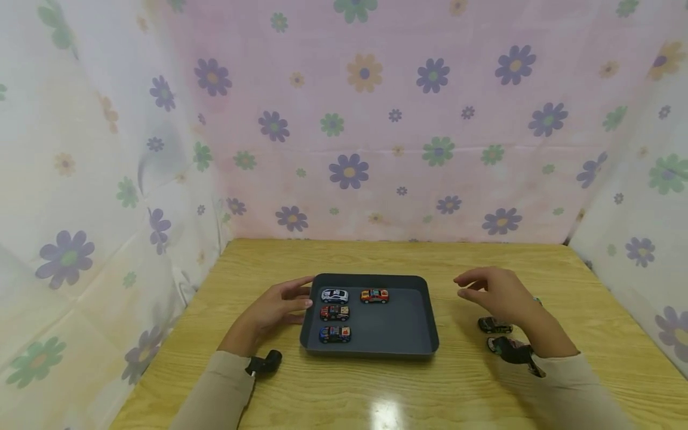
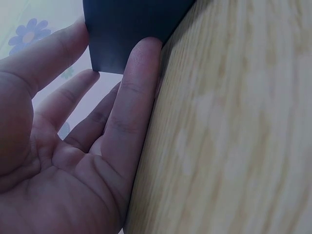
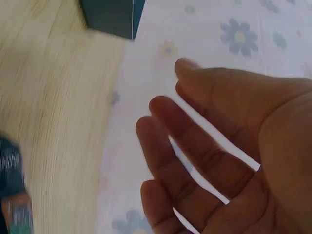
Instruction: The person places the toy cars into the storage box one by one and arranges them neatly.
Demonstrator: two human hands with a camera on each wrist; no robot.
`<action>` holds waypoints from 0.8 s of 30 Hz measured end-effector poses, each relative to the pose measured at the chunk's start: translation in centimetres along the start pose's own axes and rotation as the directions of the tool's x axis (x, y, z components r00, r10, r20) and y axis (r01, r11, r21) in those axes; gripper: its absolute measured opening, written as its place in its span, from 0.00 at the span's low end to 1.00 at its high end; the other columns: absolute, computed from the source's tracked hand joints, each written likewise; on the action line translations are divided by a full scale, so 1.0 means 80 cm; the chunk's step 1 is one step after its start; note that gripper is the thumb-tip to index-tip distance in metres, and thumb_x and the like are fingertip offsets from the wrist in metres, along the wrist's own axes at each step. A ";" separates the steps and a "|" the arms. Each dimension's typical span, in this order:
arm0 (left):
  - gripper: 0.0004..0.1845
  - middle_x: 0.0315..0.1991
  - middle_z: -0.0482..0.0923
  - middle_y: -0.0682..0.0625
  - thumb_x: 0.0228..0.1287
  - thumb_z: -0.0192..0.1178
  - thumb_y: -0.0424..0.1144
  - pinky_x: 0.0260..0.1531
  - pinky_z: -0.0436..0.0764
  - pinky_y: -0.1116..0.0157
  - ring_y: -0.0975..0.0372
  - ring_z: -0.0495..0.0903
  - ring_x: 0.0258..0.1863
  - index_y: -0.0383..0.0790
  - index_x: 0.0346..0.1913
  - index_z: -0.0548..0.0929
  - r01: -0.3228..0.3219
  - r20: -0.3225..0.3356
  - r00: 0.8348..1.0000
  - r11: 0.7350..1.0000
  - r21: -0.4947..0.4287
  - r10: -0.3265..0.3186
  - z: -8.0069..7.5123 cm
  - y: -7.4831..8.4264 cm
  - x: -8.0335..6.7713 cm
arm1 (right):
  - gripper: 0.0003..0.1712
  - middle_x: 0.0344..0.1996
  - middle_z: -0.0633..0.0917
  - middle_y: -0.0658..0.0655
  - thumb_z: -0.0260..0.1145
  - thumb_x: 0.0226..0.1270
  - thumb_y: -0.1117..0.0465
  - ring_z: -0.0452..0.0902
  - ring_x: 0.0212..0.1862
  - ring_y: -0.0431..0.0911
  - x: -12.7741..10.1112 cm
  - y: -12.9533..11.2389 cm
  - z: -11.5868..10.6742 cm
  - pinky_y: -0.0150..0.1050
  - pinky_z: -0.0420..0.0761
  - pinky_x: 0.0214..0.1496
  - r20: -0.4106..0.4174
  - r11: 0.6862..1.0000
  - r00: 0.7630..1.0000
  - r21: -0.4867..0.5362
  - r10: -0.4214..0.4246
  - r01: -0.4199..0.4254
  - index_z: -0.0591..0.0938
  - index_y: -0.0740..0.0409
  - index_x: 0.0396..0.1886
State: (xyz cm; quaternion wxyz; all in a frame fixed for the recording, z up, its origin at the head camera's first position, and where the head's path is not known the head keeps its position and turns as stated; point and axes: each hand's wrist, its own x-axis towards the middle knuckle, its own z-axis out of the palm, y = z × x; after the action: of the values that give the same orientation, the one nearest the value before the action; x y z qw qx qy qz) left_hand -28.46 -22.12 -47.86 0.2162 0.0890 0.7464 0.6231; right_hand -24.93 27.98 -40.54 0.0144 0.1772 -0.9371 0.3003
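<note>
Now left fingers [image 1: 298, 294] touch tray [image 1: 376, 353] edge — right hand [image 1: 497, 295] apart.

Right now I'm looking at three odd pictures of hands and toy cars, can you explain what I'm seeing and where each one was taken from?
These show one person at a wooden table, filmed by three cameras. The wide picture comes from a camera on the head, looking down. The other two come from cameras strapped to each wrist, so they show palms up close.

A dark tray sits in the middle with four toy cars in it: white, orange-red, dark red and blue. Two more cars lie on the table to the right of the tray.

The left hand rests at the tray's left edge, fingers touching it. The right hand hovers open above the table, holding nothing.
</note>
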 end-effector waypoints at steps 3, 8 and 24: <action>0.38 0.77 0.65 0.39 0.71 0.68 0.41 0.55 0.87 0.51 0.46 0.72 0.71 0.57 0.80 0.65 0.003 -0.007 1.000 1.000 -0.009 -0.003 0.000 0.000 0.001 | 0.19 0.53 0.89 0.55 0.69 0.74 0.50 0.86 0.50 0.50 -0.008 0.012 -0.009 0.52 0.87 0.48 -0.014 1.000 1.000 -0.010 -0.011 0.011 0.87 0.52 0.58; 0.38 0.76 0.67 0.41 0.70 0.69 0.41 0.54 0.87 0.51 0.48 0.74 0.70 0.59 0.79 0.66 0.007 -0.014 1.000 1.000 -0.014 -0.007 0.000 -0.001 0.001 | 0.21 0.55 0.88 0.53 0.68 0.75 0.46 0.84 0.53 0.52 -0.021 0.037 -0.018 0.58 0.84 0.55 0.004 1.000 1.000 -0.023 -0.019 0.020 0.86 0.50 0.60; 0.38 0.75 0.69 0.41 0.69 0.70 0.42 0.54 0.87 0.51 0.49 0.75 0.69 0.59 0.78 0.68 0.016 -0.028 0.999 1.000 -0.013 -0.016 0.002 0.003 0.000 | 0.19 0.54 0.89 0.51 0.74 0.68 0.47 0.85 0.54 0.53 -0.053 0.091 -0.029 0.43 0.87 0.47 0.069 0.994 0.995 -0.080 -0.065 0.071 0.89 0.47 0.55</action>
State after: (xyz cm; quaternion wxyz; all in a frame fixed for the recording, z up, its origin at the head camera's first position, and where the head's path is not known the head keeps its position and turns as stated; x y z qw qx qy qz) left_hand -28.42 -21.97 -47.67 0.2112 0.0728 0.7461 0.6272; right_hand -23.60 36.21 -43.28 0.0009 0.2182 -0.9421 0.2548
